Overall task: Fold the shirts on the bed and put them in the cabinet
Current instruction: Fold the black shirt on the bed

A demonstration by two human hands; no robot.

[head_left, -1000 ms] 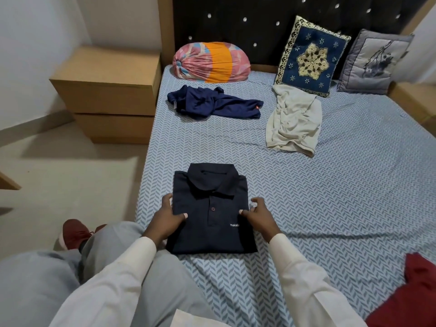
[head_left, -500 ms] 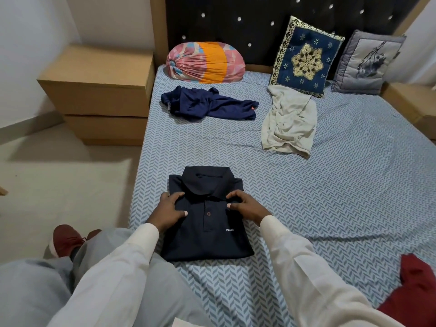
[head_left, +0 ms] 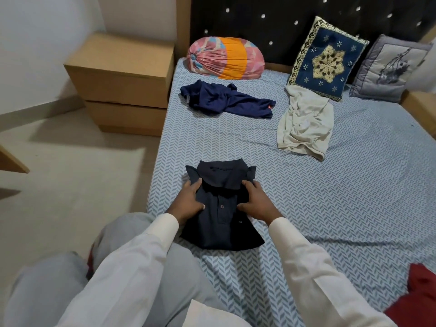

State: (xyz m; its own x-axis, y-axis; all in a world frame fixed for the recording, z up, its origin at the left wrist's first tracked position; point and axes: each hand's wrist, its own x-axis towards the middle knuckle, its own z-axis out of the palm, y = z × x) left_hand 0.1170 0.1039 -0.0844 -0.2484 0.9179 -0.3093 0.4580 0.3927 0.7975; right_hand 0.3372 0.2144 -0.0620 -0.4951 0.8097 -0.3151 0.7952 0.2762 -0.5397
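- The person is wearing a long-sleeved garment in plain white; both sleeves are reaching to the wrists and ending in plain, straight cuffs.
- The left sleeve (head_left: pixel 132 263) is showing soft lengthwise creases.
- The right sleeve (head_left: pixel 313 274) is showing the same white fabric, with no visible markings.
- Light grey trousers (head_left: pixel 47 286) are covering the legs.
- The left hand (head_left: pixel 191 200) and right hand (head_left: pixel 256 202) are showing bare, with no gloves, rings or watch visible.
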